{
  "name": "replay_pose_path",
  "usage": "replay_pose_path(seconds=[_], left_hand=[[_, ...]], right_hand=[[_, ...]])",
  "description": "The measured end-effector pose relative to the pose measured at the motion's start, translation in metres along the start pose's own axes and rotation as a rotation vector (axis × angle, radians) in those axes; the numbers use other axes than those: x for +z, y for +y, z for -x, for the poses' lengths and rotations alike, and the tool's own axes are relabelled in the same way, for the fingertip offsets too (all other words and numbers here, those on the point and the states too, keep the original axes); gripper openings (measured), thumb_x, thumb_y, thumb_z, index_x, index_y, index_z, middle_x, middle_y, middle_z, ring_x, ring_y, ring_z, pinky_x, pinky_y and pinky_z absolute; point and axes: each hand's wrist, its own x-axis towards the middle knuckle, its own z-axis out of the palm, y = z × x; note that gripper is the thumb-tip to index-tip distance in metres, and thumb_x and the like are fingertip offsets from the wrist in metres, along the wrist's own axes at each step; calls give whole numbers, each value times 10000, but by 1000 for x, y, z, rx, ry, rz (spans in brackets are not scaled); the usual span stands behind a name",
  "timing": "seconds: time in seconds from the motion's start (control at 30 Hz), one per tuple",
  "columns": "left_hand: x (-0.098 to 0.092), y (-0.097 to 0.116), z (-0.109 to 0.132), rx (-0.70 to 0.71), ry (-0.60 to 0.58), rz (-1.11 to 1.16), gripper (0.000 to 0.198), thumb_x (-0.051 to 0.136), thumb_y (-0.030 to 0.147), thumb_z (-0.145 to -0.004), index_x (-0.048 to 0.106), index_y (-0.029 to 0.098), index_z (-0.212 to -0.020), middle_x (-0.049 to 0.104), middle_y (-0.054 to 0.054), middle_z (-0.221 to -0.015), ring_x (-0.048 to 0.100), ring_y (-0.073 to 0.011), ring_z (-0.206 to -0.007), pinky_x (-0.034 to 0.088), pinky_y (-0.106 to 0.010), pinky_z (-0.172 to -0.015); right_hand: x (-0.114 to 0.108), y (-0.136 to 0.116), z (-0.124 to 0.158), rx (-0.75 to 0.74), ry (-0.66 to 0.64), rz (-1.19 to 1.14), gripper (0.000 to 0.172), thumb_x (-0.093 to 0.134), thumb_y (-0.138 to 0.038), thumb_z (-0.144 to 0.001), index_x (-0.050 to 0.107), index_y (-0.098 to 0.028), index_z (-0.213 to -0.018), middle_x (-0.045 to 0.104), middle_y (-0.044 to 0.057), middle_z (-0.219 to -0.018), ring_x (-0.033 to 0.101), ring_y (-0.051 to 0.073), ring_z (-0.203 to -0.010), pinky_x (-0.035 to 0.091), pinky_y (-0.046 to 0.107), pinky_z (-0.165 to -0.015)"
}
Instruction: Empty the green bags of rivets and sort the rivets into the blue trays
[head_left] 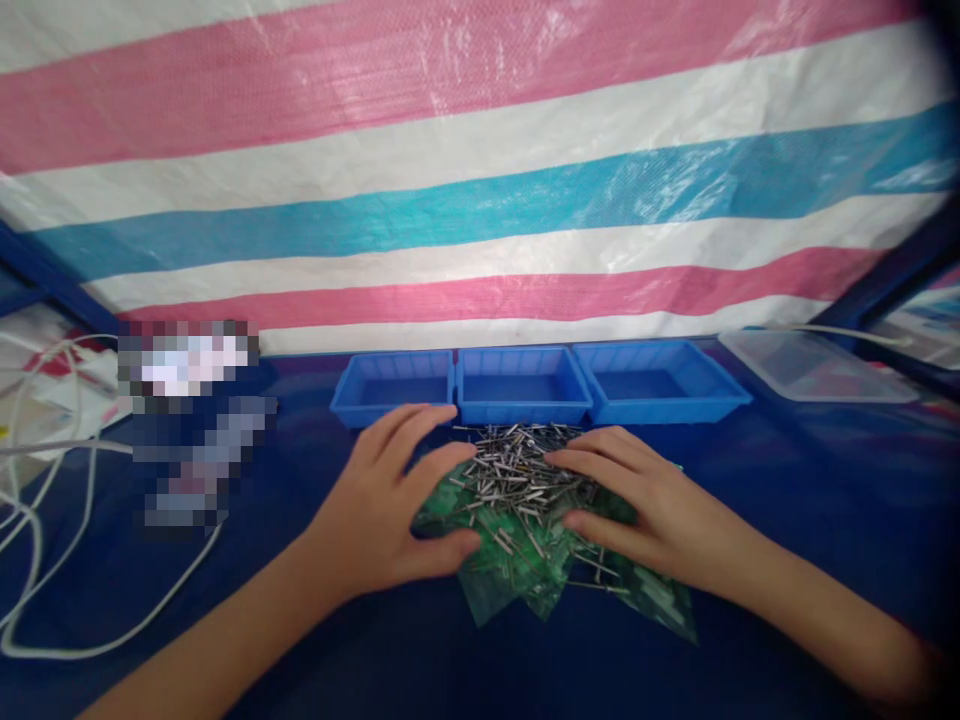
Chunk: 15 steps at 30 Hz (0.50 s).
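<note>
A heap of thin silvery metal pins, possibly rivets (pixel 517 475), lies in the middle of the dark blue table. Beneath and among them are green see-through plastic bags (pixel 517 555), their corners spreading toward me. On the heap's left side is my left hand (pixel 390 500), fingers spread and curved, thumb over the bag's edge. My right hand (pixel 645 495) rests at the right side, its fingertips touching the pins and its fingers apart. Neither hand visibly grips anything. Part of the heap is hidden behind the right fingers.
Behind the heap stand three blue plastic trays in a row: left (pixel 394 385), middle (pixel 525 385) and right (pixel 660 382). A clear plastic lid (pixel 814 368) lies at the back right. White cables (pixel 82 655) loop at the left. A striped tarp (pixel 480 220) hangs behind the table.
</note>
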Motion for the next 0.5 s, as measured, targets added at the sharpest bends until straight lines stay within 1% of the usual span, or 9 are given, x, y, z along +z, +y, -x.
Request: replay_pose_path(seconds=[0.07,0.13,0.17,0.2,0.27,0.33,0.43,0.5], left_hand=[[12,22,0,-57,-138,53,783,550,717,-729,454,260,-1357,332,-128,-1493,284,-386,-1364,284,-578,-1089],[23,33,2,-126,-259,97,922,509,811,-673,368,300,-1427,260,-141,-1529,230,-443,-1379,225,-695,-1053],[28,36,3,-147,-307,118,952,499,832,-656,340,319,-1442,245,-145,-1535,213,-465,-1379,212,-741,-1022],[32,38,3,-163,-337,134,971,500,843,-641,326,331,-1448,239,-149,-1537,202,-480,-1379,200,-771,-997],[38,42,2,-177,-351,148,986,533,834,-625,324,333,-1448,239,-159,-1535,198,-492,-1376,187,-793,-979],[43,46,0,-179,-317,154,954,571,789,-648,343,309,-1440,263,-166,-1521,221,-473,-1373,199,-768,-1003],[47,52,-2,-152,-237,188,750,569,659,-768,423,257,-1384,368,-162,-1454,313,-390,-1349,272,-657,-1059],[48,54,-1,-118,-183,226,627,547,578,-832,453,233,-1347,416,-153,-1411,367,-333,-1323,312,-574,-1081]], right_hand=[[-2,3,3,2,-31,14,708,630,-583,-768,463,-242,-1365,527,144,-1327,469,327,-1227,416,515,-1003],[0,4,6,8,-59,53,938,637,-707,-667,367,-245,-1438,452,151,-1416,393,373,-1293,362,574,-1028],[2,3,6,12,-70,77,1001,621,-744,-644,326,-247,-1461,422,149,-1446,363,385,-1314,342,592,-1035],[4,2,7,16,-75,99,1027,603,-764,-640,298,-248,-1475,403,146,-1464,343,391,-1327,330,601,-1036],[9,-1,6,21,-64,129,993,575,-758,-675,291,-250,-1479,400,144,-1469,337,386,-1331,330,595,-1028],[14,-4,4,13,-35,144,887,557,-715,-733,345,-241,-1453,439,154,-1434,381,367,-1302,356,567,-1003],[17,-9,1,-9,27,158,685,542,-628,-808,478,-216,-1352,524,169,-1330,475,334,-1211,397,522,-946],[18,-12,1,-12,63,159,579,545,-568,-838,532,-203,-1287,558,166,-1274,511,314,-1166,411,491,-922]])
